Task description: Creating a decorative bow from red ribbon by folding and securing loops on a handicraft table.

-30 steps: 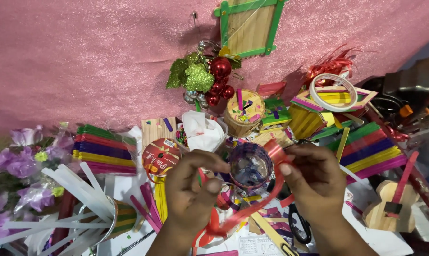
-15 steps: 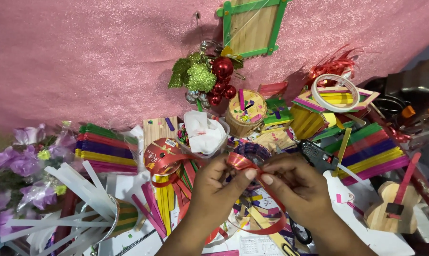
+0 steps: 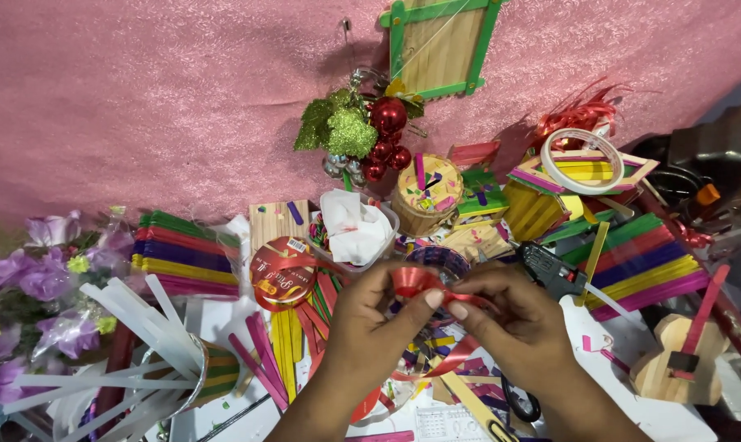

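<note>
Both hands meet mid-table, left hand (image 3: pixel 370 323) and right hand (image 3: pixel 510 319) each pinching the red ribbon (image 3: pixel 415 281) into a loop between fingertips, just right of the ribbon spool (image 3: pixel 282 272) and left of the black glue gun (image 3: pixel 551 270).

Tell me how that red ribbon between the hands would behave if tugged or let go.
The red ribbon looks thin and floppy: it loops between both hands and trails below. Its glossy sheen suggests it may slip. Probably very light, so it would likely uncurl rather than hold shape.
</note>
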